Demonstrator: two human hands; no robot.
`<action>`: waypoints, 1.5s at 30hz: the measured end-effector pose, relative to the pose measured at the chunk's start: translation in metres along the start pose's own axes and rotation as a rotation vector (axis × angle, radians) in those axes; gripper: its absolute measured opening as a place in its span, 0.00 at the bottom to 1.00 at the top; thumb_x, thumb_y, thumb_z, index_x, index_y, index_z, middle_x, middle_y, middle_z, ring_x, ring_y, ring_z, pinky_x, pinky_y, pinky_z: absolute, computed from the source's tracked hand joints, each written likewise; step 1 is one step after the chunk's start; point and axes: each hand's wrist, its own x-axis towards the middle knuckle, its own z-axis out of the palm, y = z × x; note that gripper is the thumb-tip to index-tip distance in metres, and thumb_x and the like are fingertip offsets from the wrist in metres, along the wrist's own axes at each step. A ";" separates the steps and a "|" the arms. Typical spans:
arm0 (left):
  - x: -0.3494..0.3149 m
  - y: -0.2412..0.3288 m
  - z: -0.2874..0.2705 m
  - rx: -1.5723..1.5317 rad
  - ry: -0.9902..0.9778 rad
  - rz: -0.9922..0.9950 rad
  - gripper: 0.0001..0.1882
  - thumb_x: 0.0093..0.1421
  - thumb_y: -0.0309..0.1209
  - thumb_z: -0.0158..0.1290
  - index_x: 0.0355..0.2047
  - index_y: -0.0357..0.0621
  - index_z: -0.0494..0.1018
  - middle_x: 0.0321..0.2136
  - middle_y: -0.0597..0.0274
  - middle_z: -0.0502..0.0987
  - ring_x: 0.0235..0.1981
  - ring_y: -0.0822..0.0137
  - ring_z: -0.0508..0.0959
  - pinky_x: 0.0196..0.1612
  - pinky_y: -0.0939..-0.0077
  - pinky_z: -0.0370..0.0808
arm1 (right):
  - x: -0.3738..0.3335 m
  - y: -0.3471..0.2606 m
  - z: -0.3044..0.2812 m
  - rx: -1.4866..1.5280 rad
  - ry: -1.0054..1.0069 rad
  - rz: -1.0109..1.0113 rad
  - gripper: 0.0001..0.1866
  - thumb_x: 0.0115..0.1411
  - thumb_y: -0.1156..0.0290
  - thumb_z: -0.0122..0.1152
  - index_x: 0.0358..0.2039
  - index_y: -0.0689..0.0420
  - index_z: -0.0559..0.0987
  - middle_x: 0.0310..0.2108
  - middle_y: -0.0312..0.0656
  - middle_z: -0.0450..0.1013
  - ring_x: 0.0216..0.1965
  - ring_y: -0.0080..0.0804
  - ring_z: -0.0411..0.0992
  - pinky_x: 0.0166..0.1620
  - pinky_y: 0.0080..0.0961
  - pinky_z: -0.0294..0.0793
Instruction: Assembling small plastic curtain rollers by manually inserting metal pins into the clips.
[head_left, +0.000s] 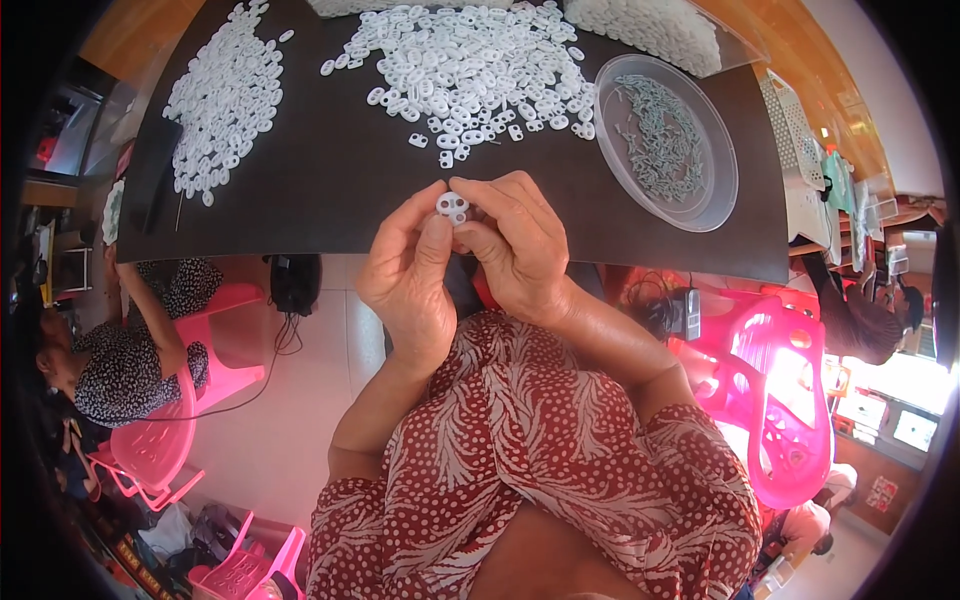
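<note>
Just past the front edge of the dark table, my left hand (412, 275) and my right hand (522, 240) meet fingertip to fingertip. Between them they pinch a small white plastic piece (453, 203) with two round holes. A second holed part shows under it by the thumbs; whether the two are joined I cannot tell. Beyond the hands spreads a big heap of similar white oval pieces (470, 75), a few lying loose at its near side. A round clear tub (716, 208) of small grey-green pins or screws stands to the right.
Another heap of white pieces (225, 105) lies on the left of the table (300, 215), beside a black-handled tool (162, 175). A clear box of white pieces (660, 35) stands at the back right. Pink plastic chairs (785, 400) flank me; a person (130, 350) sits at the left.
</note>
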 end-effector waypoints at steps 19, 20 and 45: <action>-0.003 -0.006 -0.003 0.230 0.085 0.030 0.12 0.59 0.21 0.53 0.44 0.30 0.73 0.33 0.61 0.77 0.26 0.77 0.72 0.28 0.85 0.71 | 0.002 -0.011 0.005 0.259 0.111 0.475 0.07 0.54 0.82 0.57 0.35 0.63 0.78 0.30 0.40 0.71 0.28 0.24 0.69 0.30 0.19 0.69; -0.002 -0.006 -0.003 0.230 0.086 0.030 0.12 0.59 0.21 0.53 0.44 0.30 0.73 0.33 0.61 0.77 0.26 0.77 0.72 0.28 0.85 0.71 | 0.001 -0.010 0.006 0.226 0.101 0.458 0.07 0.55 0.82 0.57 0.35 0.63 0.78 0.30 0.40 0.71 0.27 0.23 0.68 0.29 0.19 0.69; 0.002 -0.008 -0.005 0.242 0.118 0.012 0.11 0.59 0.20 0.52 0.42 0.34 0.76 0.28 0.68 0.72 0.24 0.81 0.68 0.28 0.88 0.67 | 0.005 -0.006 0.009 -0.067 0.056 0.211 0.09 0.49 0.83 0.59 0.32 0.61 0.77 0.28 0.42 0.72 0.28 0.36 0.68 0.31 0.28 0.68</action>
